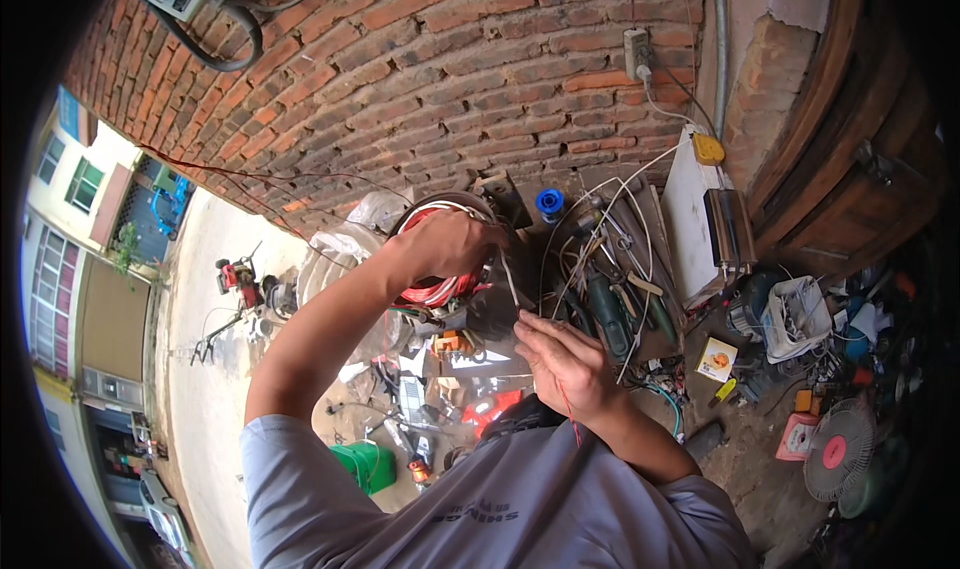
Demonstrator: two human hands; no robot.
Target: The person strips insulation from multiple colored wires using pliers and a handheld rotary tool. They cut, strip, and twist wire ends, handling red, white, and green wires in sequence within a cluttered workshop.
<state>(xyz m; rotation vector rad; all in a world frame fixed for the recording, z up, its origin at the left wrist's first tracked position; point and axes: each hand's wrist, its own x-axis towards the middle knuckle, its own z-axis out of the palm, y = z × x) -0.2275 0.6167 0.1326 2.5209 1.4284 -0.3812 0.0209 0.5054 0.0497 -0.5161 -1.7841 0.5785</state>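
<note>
My left hand (462, 243) reaches in front of a coil of red wire (432, 294), its fingers curled together by the upper end of a thin pale strand (510, 279). That strand runs down to the fingertips of my right hand (570, 367), which are pinched. Out of my right hand a thin red wire (566, 409) hangs toward my shirt. What lies inside the curled left fingers is partly hidden. Behind the strand is a dark, flat-sided object (492, 314) on the cluttered bench.
Against the brick wall (420, 89), the bench carries a blue spool (549, 204), a green power tool (607, 314), hand tools and white cables (640, 219). A white box (692, 219) stands at right. Below lie a green bin (365, 466), a fan (840, 451) and scattered parts.
</note>
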